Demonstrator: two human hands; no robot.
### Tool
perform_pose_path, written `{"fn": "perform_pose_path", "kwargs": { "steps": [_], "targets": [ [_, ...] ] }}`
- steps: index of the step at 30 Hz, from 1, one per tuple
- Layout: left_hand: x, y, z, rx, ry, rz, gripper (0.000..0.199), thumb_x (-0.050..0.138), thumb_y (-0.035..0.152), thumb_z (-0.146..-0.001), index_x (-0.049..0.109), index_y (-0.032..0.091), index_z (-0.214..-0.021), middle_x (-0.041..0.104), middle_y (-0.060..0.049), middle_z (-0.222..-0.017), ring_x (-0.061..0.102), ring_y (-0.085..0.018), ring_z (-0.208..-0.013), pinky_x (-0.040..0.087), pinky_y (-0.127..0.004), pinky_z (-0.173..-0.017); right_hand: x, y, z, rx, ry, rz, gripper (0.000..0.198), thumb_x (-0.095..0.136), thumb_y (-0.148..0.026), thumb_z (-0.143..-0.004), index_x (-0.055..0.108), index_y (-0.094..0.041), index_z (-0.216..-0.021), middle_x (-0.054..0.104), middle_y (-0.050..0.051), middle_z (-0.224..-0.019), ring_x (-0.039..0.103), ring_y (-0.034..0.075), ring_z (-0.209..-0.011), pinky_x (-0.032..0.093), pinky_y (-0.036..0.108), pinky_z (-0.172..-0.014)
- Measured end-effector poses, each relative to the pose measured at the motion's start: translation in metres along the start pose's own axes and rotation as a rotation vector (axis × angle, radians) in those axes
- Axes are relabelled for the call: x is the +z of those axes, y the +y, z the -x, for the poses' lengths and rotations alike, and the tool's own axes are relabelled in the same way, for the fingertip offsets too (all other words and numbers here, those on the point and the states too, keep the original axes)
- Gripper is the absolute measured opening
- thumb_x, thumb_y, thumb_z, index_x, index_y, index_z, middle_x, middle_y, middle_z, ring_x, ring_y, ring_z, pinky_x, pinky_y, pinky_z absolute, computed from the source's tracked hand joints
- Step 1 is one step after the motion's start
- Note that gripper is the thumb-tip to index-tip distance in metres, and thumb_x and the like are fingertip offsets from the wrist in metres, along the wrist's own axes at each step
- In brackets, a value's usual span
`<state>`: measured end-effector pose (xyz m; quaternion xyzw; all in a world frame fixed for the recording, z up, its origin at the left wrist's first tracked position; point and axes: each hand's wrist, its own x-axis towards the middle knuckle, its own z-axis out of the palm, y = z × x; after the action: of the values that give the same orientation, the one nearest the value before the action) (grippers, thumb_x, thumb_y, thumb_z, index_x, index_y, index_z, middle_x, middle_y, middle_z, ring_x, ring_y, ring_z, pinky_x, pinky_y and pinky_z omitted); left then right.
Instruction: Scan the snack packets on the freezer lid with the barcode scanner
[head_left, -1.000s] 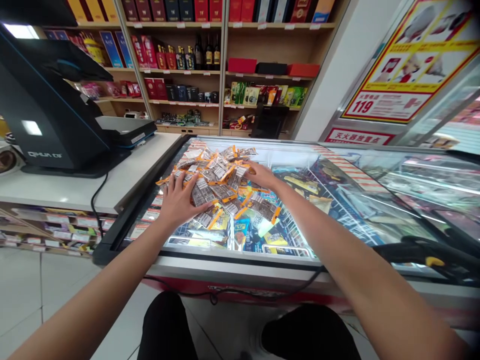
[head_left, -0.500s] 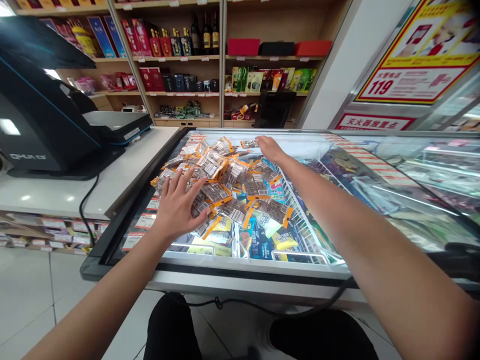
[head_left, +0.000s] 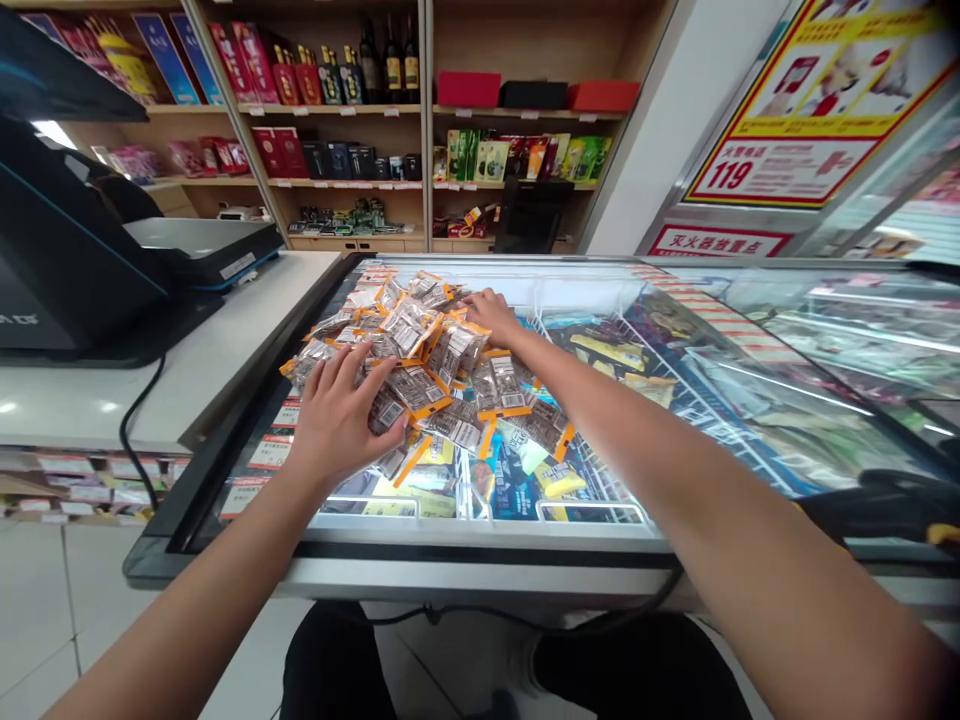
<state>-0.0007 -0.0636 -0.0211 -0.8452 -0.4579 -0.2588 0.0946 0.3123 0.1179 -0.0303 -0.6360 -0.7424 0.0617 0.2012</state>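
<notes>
A heap of small clear packets with orange edges point(head_left: 411, 325) lies on the glass lid of a chest freezer point(head_left: 480, 575). My left hand point(head_left: 341, 410) rests on the near left side of this heap, fingers spread and thumb pointing right. It grips nothing. At the far right of the heap, my right hand point(head_left: 491, 315) reaches in with its fingers bent toward the left, against the packets. Its fingertips are partly hidden among them, and I see no packet held in it. One packet point(head_left: 499, 383) lies just in front of the right wrist.
Left of the freezer, a counter point(head_left: 225, 330) carries a black scale machine point(head_left: 67, 250). A black and yellow handheld device point(head_left: 885, 510) lies at the right. Shelves with bottles and boxes point(head_left: 469, 90) stand behind. A black cable point(head_left: 495, 622) hangs along the front edge.
My right hand has moved left and slightly nearer, up against the heap; the loose packet at its fingertips has gone into the heap. My left hand stays on the packets. The view has shifted slightly.
</notes>
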Motion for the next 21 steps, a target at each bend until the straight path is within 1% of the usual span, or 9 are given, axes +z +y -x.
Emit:
{"fn": "perform_pose_path", "kwargs": {
  "steps": [4,6,8,10,13,15,16,18,21],
  "targets": [
    [0.001,-0.002,0.001,0.008,0.046,0.005,0.062,0.056,0.055,-0.096,0.06,0.024,-0.15,0.049,-0.017,-0.164,0.044,-0.041,-0.151,0.031,-0.06,-0.123,-0.006,-0.024,0.022,0.075,0.124,-0.25,0.046,0.039,-0.05,-0.112,0.067,-0.017,-0.128,0.065,0.017,-0.133,0.058,0.032,-0.125,0.044,0.042,-0.109],
    [0.002,-0.006,0.001,0.026,0.081,0.024,0.058,0.053,0.054,-0.098,0.062,0.023,-0.147,0.05,-0.018,-0.161,0.046,-0.041,-0.149,0.032,-0.06,-0.122,-0.017,-0.027,0.032,0.113,0.193,-0.414,0.046,0.033,-0.043,-0.113,0.068,-0.014,-0.123,0.069,0.016,-0.125,0.063,0.029,-0.114,0.047,0.04,-0.103],
    [0.004,-0.011,0.002,0.049,0.121,0.09,0.057,0.05,0.051,-0.101,0.06,0.022,-0.148,0.052,-0.018,-0.16,0.047,-0.04,-0.149,0.034,-0.059,-0.121,-0.031,-0.026,0.047,0.16,0.267,-0.499,0.039,0.041,-0.038,-0.11,0.068,-0.012,-0.123,0.071,0.015,-0.118,0.065,0.026,-0.102,0.05,0.038,-0.096],
    [0.004,-0.016,0.001,0.064,0.19,0.224,0.063,0.048,0.049,-0.103,0.047,0.021,-0.16,0.052,-0.019,-0.16,0.048,-0.038,-0.148,0.037,-0.057,-0.121,-0.042,-0.025,0.067,0.173,0.311,-0.547,0.037,0.056,-0.03,-0.101,0.065,-0.012,-0.132,0.072,0.011,-0.107,0.063,0.024,-0.088,0.052,0.038,-0.087],
    [0.0,-0.02,0.0,0.014,0.436,0.481,0.086,0.06,0.051,-0.101,0.021,0.02,-0.172,0.061,-0.019,-0.148,0.059,-0.032,-0.135,0.042,-0.053,-0.117,-0.052,-0.033,0.11,0.066,0.284,-0.673,0.07,0.064,-0.022,-0.093,0.046,-0.019,-0.16,0.065,0.001,-0.084,0.055,0.02,-0.07,0.052,0.036,-0.069],
    [-0.009,-0.017,0.001,-0.085,0.612,0.686,0.096,0.072,0.048,-0.095,0.02,0.022,-0.172,0.072,-0.01,-0.118,0.067,-0.025,-0.107,0.051,-0.045,-0.104,-0.059,-0.047,0.145,-0.042,0.255,-0.773,0.087,0.064,-0.022,-0.093,0.028,-0.031,-0.171,0.062,-0.002,-0.079,0.049,0.019,-0.063,0.049,0.033,-0.059],
    [-0.015,-0.014,0.002,-0.136,0.655,0.807,0.099,0.076,0.044,-0.094,0.02,0.024,-0.172,0.07,-0.003,-0.101,0.065,-0.02,-0.09,0.054,-0.039,-0.092,-0.063,-0.055,0.163,-0.094,0.267,-0.81,0.09,0.065,-0.023,-0.094,0.023,-0.036,-0.173,0.061,-0.002,-0.08,0.047,0.018,-0.061,0.048,0.032,-0.056],
    [-0.028,-0.002,0.005,-0.21,0.634,1.055,0.102,0.079,0.037,-0.093,0.015,0.031,-0.173,0.058,0.007,-0.078,0.051,-0.012,-0.065,0.049,-0.028,-0.067,-0.072,-0.073,0.197,-0.163,0.307,-0.879,0.093,0.067,-0.026,-0.096,0.018,-0.043,-0.173,0.06,-0.002,-0.083,0.045,0.017,-0.06,0.048,0.031,-0.053],
    [-0.045,0.023,0.008,-0.183,0.512,1.279,0.108,0.079,0.029,-0.092,0.009,0.038,-0.173,0.053,0.01,-0.071,0.039,-0.009,-0.052,0.037,-0.023,-0.05,-0.087,-0.093,0.236,-0.239,0.376,-0.949,0.092,0.068,-0.029,-0.098,0.017,-0.046,-0.173,0.057,-0.002,-0.085,0.046,0.016,-0.061,0.051,0.031,-0.056]
  ]
}}
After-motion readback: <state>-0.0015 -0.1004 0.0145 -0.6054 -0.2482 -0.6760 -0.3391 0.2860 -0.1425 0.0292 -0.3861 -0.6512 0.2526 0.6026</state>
